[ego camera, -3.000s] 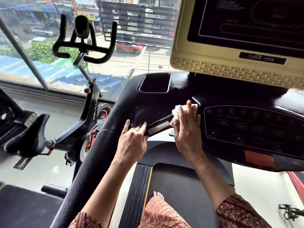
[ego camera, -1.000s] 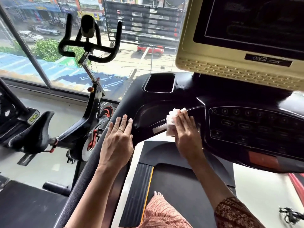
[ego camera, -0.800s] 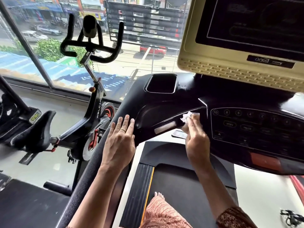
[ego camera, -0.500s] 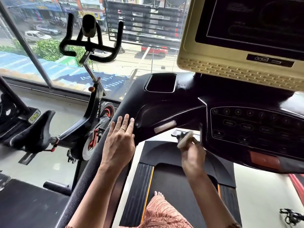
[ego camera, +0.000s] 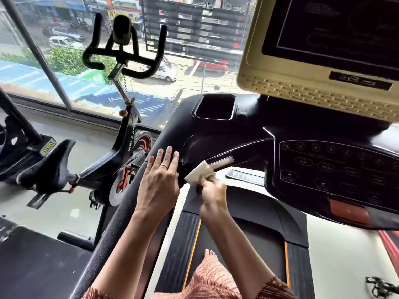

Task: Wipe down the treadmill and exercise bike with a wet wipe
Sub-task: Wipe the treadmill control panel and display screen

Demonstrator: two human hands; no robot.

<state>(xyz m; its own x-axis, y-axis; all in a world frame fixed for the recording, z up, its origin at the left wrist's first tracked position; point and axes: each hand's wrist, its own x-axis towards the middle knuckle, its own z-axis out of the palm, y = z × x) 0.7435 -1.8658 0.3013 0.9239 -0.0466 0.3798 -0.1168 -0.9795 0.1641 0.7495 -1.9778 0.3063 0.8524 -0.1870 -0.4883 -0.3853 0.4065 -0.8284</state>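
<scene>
- The right hand (ego camera: 212, 194) pinches a folded wet wipe (ego camera: 199, 173) between curled fingertips. It holds only the wipe's lower edge.
- The wipe sits just below the treadmill console (ego camera: 216, 134), at 12 o'clock from the belt (ego camera: 237, 244). Its top corner overlaps the left end of the silver grip sensor (ego camera: 223, 162). I cannot tell whether they touch.
- The left hand (ego camera: 158, 184) lies flat with its fingers straight and together. It rests where the padded handrail (ego camera: 121, 214) meets the console.
- The free end of the wipe points from the fingertips toward 11 o'clock, at the console's underside. Its long axis seems to run from about 8 to 2 o'clock, roughly along the sensor.
- Risk: the pinch is small, so a drag across the console's edge could probably pull the wipe loose onto the belt.
- Risk: the keypad (ego camera: 334, 167) lies at 2 o'clock from the right hand. A wet swipe there might press a button while bare toes (ego camera: 209, 253) stand on the belt. It could also leave moisture around the keys.
- The exercise bike (ego camera: 127, 139) stands at 10 o'clock, well apart from both hands. That part of the task looks not yet begun.
</scene>
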